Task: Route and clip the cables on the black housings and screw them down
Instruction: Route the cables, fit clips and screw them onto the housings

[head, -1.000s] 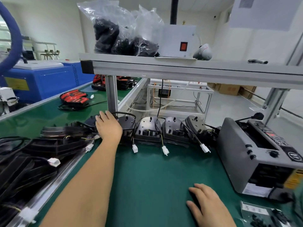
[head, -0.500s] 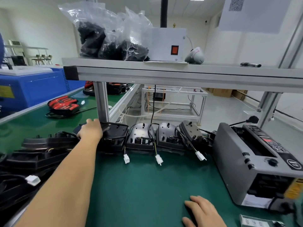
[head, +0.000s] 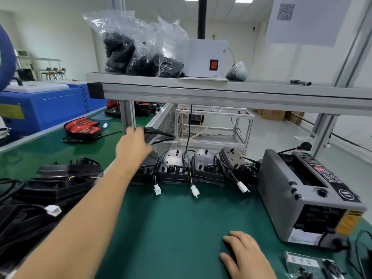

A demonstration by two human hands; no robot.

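Observation:
Three black housings stand in a row at the back of the green mat, with a further one partly hidden behind my wrist. Their cables end in white connectors that lie on the mat. My left hand is raised above the left end of the row. It grips another black housing with a black cable trailing to the right. That housing hangs in the air beside the aluminium post. My right hand rests flat on the mat near the front edge and holds nothing.
A grey tape dispenser stands right of the row. More black housings are stacked at the left. A low aluminium shelf spans overhead with bags of black parts. A small bag of parts lies at the front right.
My left hand has taken a housing from the left end of the row and lifted it up and back towards the post. My right hand has stayed on the mat.

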